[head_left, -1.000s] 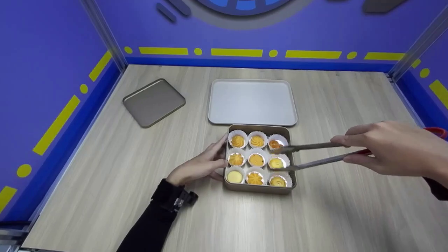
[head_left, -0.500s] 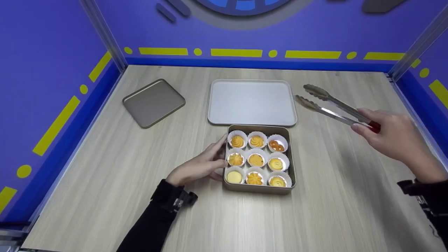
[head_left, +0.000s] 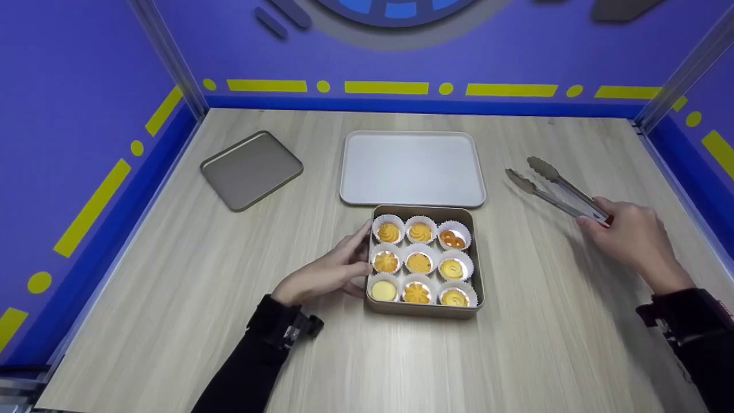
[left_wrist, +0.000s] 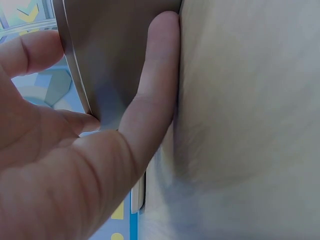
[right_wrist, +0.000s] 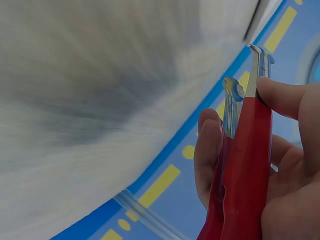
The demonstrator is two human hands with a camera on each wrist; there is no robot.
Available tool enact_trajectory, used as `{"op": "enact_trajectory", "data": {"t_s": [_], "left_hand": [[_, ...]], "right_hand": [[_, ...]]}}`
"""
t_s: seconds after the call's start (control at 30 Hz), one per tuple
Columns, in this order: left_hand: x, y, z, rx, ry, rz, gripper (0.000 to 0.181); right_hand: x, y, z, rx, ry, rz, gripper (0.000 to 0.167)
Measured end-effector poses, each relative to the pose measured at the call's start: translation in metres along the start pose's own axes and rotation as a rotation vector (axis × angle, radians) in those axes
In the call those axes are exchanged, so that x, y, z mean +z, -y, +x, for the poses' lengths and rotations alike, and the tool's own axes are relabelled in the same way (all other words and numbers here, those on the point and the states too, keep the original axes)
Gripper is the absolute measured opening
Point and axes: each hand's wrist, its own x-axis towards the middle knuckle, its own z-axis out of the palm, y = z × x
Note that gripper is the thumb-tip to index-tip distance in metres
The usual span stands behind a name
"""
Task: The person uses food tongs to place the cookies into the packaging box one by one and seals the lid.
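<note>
A bronze metal tin [head_left: 424, 311] holds rows of white paper cups with several small cookies, among them a pretzel-shaped one [head_left: 452, 239] in the far right cup. My left hand [head_left: 318, 278] rests along the tin's left side. In the left wrist view, its fingers touch the rim and the outer wall [left_wrist: 110, 55], one lying low by the table. To the right of the tin, my right hand [head_left: 633, 235] grips metal tongs [head_left: 549, 198] by their red handles [right_wrist: 247, 170]. The tongs' tips stand apart with nothing between them and point toward the back left.
A pale rectangular tray [head_left: 410, 169] lies directly behind the tin. To the back left, a bronze lid or shallow tray [head_left: 252, 172] sits at an angle. Blue panels [head_left: 395, 51] enclose the wooden table [head_left: 172, 321] at the back and sides.
The tongs have swung away from the right-hand cups of the tin, out to the right, then back a little toward the right edge. My left hand and the tin have stayed put.
</note>
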Motion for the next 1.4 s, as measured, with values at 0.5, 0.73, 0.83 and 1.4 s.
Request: {"op": "enact_trajectory", "data": {"t_s": [0.5, 0.73, 0.83, 1.4], "left_hand": [[0.0, 0.0, 0.0, -0.008, -0.004, 0.013, 0.097], [0.0, 0.0, 0.001, -0.006, -0.008, 0.022, 0.098], [0.0, 0.0, 0.0, -0.009, -0.007, 0.024, 0.098], [0.001, -0.002, -0.001, -0.007, -0.006, 0.007, 0.096]], "right_hand": [[0.011, -0.02, -0.006, 0.011, 0.075, -0.013, 0.054], [0.013, -0.017, -0.007, -0.002, 0.12, -0.054, 0.05], [0.014, -0.015, -0.008, -0.013, 0.115, -0.064, 0.037], [0.004, -0.002, -0.005, 0.099, 0.192, -0.059, 0.081]]}}
